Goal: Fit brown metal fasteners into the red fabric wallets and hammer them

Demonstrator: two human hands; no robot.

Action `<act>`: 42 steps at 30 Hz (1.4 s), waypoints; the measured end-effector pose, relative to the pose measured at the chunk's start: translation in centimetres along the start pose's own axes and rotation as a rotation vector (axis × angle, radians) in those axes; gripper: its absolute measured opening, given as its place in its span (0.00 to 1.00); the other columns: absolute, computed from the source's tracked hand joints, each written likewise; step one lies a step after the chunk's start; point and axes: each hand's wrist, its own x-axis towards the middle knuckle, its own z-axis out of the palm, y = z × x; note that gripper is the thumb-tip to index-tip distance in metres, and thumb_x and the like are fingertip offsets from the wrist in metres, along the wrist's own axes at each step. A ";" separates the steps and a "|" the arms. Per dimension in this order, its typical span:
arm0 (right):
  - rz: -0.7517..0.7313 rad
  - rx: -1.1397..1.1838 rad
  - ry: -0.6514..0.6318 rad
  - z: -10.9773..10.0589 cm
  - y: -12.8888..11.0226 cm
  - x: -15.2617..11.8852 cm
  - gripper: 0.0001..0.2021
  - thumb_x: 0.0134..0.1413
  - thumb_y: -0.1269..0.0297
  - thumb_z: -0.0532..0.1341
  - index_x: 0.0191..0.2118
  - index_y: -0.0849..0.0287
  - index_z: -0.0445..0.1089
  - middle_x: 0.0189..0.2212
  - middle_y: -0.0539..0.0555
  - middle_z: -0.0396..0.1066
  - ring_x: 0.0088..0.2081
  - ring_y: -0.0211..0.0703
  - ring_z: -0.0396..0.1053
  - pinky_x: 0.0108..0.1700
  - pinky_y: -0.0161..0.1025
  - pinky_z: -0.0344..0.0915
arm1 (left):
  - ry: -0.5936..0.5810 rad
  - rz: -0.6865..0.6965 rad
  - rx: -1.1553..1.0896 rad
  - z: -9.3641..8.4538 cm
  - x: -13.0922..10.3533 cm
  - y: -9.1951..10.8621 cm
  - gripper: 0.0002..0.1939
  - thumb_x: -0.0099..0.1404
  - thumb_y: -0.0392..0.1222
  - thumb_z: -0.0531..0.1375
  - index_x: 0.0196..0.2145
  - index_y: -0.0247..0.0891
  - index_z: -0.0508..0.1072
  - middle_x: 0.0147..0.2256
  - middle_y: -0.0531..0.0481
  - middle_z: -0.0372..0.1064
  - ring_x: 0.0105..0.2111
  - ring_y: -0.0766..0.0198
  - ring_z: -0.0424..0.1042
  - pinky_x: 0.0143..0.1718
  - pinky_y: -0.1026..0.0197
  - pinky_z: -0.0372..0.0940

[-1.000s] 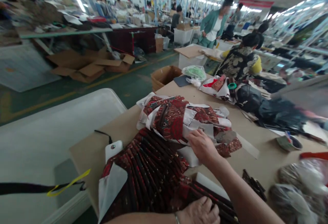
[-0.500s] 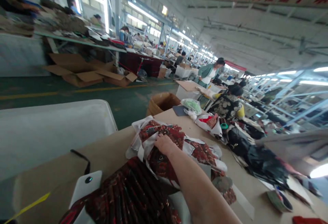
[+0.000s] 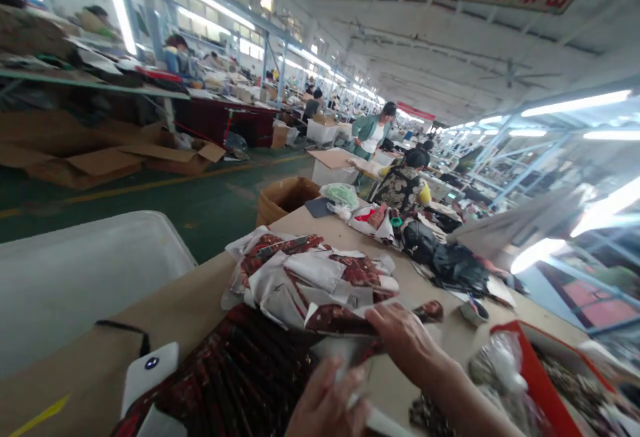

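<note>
At the right edge of a heap of fabric pieces (image 3: pixel 300 270), dark red patterned cloth with white backing, my right hand (image 3: pixel 405 337) pinches a patterned fabric piece (image 3: pixel 340 319) between thumb and fingers. My left hand (image 3: pixel 325 400) is low in the middle of the head view, smeared by motion. Something pale shows by its fingers, too blurred to name. Left of that hand lies a fanned stack of dark red patterned cloth (image 3: pixel 240 370). A white phone-like device (image 3: pixel 150 373) rests beside the stack, partly under it.
On the table's right stand a red box (image 3: pixel 540 383) of small metallic-looking pieces, a clear plastic bag (image 3: pixel 505 363) and a small bowl (image 3: pixel 473 311). Black material (image 3: pixel 440 257) lies farther back. A white bin (image 3: pixel 90 277) and brown barrel (image 3: pixel 285 200) adjoin the table. Co-workers sit and stand beyond.
The view has swung right. My right hand has moved from the top of the heap to its near right edge. The heap's top now shows more white backing, and my left hand has appeared.
</note>
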 end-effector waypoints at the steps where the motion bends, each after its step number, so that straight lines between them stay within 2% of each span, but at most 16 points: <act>1: 0.045 0.054 -0.026 0.1 -1.1 -3.1 0.06 0.58 0.74 0.54 0.36 0.56 0.63 0.31 0.49 0.68 0.31 0.39 0.63 0.35 0.36 0.54 | 0.058 -0.015 0.069 -0.7 0.3 0.1 0.19 0.64 0.32 0.54 0.53 0.37 0.65 0.53 0.39 0.63 0.56 0.49 0.58 0.54 0.45 0.60; 2: 0.090 0.113 -0.053 0.2 -2.6 -5.9 0.05 0.58 0.73 0.54 0.36 0.55 0.63 0.31 0.49 0.68 0.31 0.39 0.63 0.33 0.35 0.54 | 0.065 -0.060 0.128 -1.3 0.6 0.3 0.20 0.64 0.34 0.54 0.54 0.35 0.64 0.52 0.38 0.64 0.56 0.46 0.58 0.53 0.43 0.59; 4: 0.185 0.238 -0.101 0.7 -6.0 -10.4 0.05 0.58 0.74 0.53 0.36 0.56 0.63 0.30 0.49 0.67 0.31 0.38 0.64 0.33 0.34 0.54 | -0.080 -0.079 0.120 -2.0 1.2 1.4 0.15 0.65 0.36 0.54 0.49 0.35 0.68 0.44 0.42 0.69 0.49 0.49 0.64 0.50 0.44 0.61; 6: 0.295 0.360 -0.129 1.7 -9.1 -13.7 0.06 0.58 0.74 0.52 0.37 0.57 0.63 0.30 0.50 0.67 0.32 0.37 0.64 0.34 0.33 0.55 | -0.370 -0.022 -0.005 -1.9 1.2 2.8 0.09 0.66 0.37 0.52 0.37 0.36 0.71 0.33 0.46 0.71 0.37 0.55 0.68 0.42 0.50 0.64; 8: 0.411 0.486 -0.147 3.0 -11.5 -16.5 0.08 0.59 0.74 0.50 0.38 0.57 0.64 0.31 0.51 0.69 0.32 0.37 0.65 0.34 0.33 0.56 | -0.648 0.021 -0.113 -1.4 0.6 4.0 0.10 0.67 0.37 0.51 0.31 0.37 0.71 0.29 0.48 0.70 0.32 0.58 0.68 0.36 0.54 0.63; 10: 0.550 0.623 -0.162 4.3 -13.0 -19.2 0.08 0.60 0.71 0.50 0.40 0.57 0.66 0.32 0.51 0.71 0.33 0.38 0.67 0.35 0.34 0.58 | -0.844 0.003 -0.172 -0.9 -0.2 4.8 0.11 0.67 0.38 0.51 0.29 0.37 0.70 0.28 0.49 0.71 0.29 0.59 0.67 0.33 0.57 0.61; 13: 0.783 0.836 -0.176 5.9 -13.1 -23.4 0.09 0.55 0.66 0.57 0.43 0.56 0.68 0.35 0.51 0.73 0.35 0.39 0.69 0.38 0.34 0.61 | -0.970 -0.088 -0.220 0.4 -0.6 4.9 0.14 0.69 0.41 0.49 0.29 0.38 0.69 0.29 0.50 0.71 0.29 0.62 0.68 0.33 0.60 0.60; 16: 0.915 1.008 -0.170 7.7 -11.0 -26.7 0.10 0.51 0.65 0.59 0.40 0.57 0.70 0.31 0.49 0.73 0.34 0.38 0.69 0.37 0.33 0.62 | -1.031 -0.179 -0.187 2.5 0.0 4.3 0.15 0.69 0.43 0.47 0.31 0.38 0.69 0.30 0.50 0.72 0.31 0.63 0.71 0.33 0.62 0.60; 19: 1.034 1.018 -0.118 10.5 -8.6 -28.0 0.09 0.51 0.61 0.57 0.33 0.59 0.72 0.26 0.48 0.71 0.29 0.37 0.66 0.33 0.32 0.61 | -1.096 -0.244 -0.014 5.2 0.7 3.9 0.14 0.68 0.44 0.48 0.32 0.38 0.70 0.31 0.48 0.73 0.32 0.60 0.73 0.34 0.62 0.62; 25: 1.124 0.885 -0.036 16.8 -5.6 -26.1 0.09 0.50 0.60 0.58 0.30 0.59 0.73 0.25 0.49 0.71 0.29 0.37 0.66 0.34 0.33 0.59 | -1.109 -0.322 0.164 8.5 0.6 3.2 0.17 0.68 0.44 0.45 0.39 0.36 0.71 0.34 0.41 0.74 0.35 0.54 0.74 0.36 0.57 0.65; 31: 1.174 0.748 -0.042 19.5 -4.6 -24.9 0.07 0.49 0.61 0.59 0.27 0.57 0.71 0.25 0.50 0.72 0.29 0.38 0.65 0.34 0.33 0.58 | -1.133 -0.316 0.204 9.9 0.6 2.3 0.16 0.67 0.42 0.47 0.38 0.34 0.72 0.32 0.37 0.74 0.34 0.53 0.75 0.35 0.57 0.66; 34: 1.201 0.702 -0.067 20.0 -4.3 -24.9 0.08 0.49 0.60 0.59 0.26 0.58 0.69 0.24 0.50 0.71 0.28 0.38 0.64 0.33 0.34 0.57 | -1.099 -0.259 0.194 9.9 1.0 2.7 0.16 0.67 0.37 0.46 0.36 0.31 0.72 0.31 0.36 0.73 0.34 0.53 0.74 0.37 0.53 0.64; 38: 1.183 0.666 -0.066 19.6 -4.6 -24.7 0.08 0.49 0.59 0.59 0.26 0.57 0.66 0.22 0.48 0.68 0.26 0.38 0.64 0.30 0.33 0.58 | -0.959 -0.129 0.168 9.4 0.9 5.2 0.15 0.65 0.30 0.45 0.37 0.31 0.72 0.38 0.35 0.70 0.42 0.51 0.69 0.43 0.48 0.59; 39: 1.164 0.657 -0.056 19.3 -4.9 -24.6 0.08 0.49 0.59 0.58 0.26 0.57 0.65 0.21 0.48 0.68 0.25 0.38 0.64 0.29 0.33 0.58 | -0.926 -0.070 0.146 9.3 0.5 6.0 0.14 0.64 0.31 0.47 0.37 0.32 0.72 0.39 0.36 0.69 0.43 0.52 0.68 0.43 0.50 0.59; 41: 1.109 0.638 -0.025 18.6 -5.4 -24.6 0.07 0.50 0.60 0.57 0.26 0.56 0.63 0.20 0.48 0.67 0.23 0.39 0.65 0.27 0.34 0.60 | -0.877 0.208 0.031 9.6 -0.9 7.2 0.11 0.63 0.33 0.52 0.39 0.32 0.72 0.38 0.37 0.68 0.42 0.52 0.66 0.40 0.52 0.59; 42: 1.073 0.625 -0.008 18.3 -5.5 -24.6 0.07 0.51 0.61 0.56 0.26 0.55 0.62 0.19 0.48 0.67 0.23 0.40 0.65 0.27 0.35 0.61 | -0.873 0.281 0.014 9.9 -1.7 7.6 0.10 0.62 0.34 0.53 0.38 0.32 0.72 0.38 0.38 0.68 0.41 0.52 0.66 0.38 0.53 0.59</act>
